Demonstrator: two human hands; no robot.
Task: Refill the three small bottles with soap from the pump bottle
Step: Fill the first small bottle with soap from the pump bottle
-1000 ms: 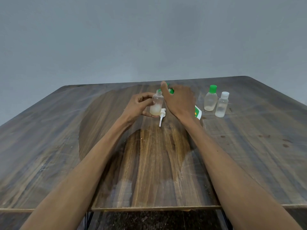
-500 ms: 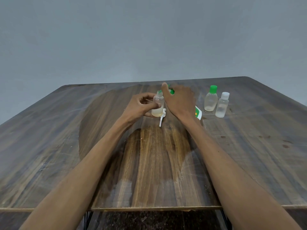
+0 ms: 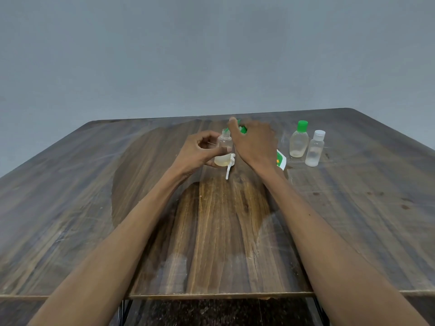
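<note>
An uncapped clear small bottle (image 3: 224, 150), part-filled with pale soap, stands upright mid-table; green-capped bottle (image 3: 299, 141) and white-capped bottle (image 3: 315, 149) stand right.

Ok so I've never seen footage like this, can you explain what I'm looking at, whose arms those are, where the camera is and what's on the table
There is no machine here. A person wears a wide-angle camera on their head, looking forward and down, so the two bare arms coming in from the bottom are their own. There is only this one view.

The wooden table stands before a plain grey wall. The left hand grips a small clear bottle, uncapped, with pale liquid in the bottom. The right hand is raised beside its mouth, fingers curled round something green, perhaps the cap; it is mostly hidden. A white pump piece shows just below the bottle. To the right stand two more small bottles, one with a green cap, one with a white cap. A green and white label peeks from behind the right wrist.
</note>
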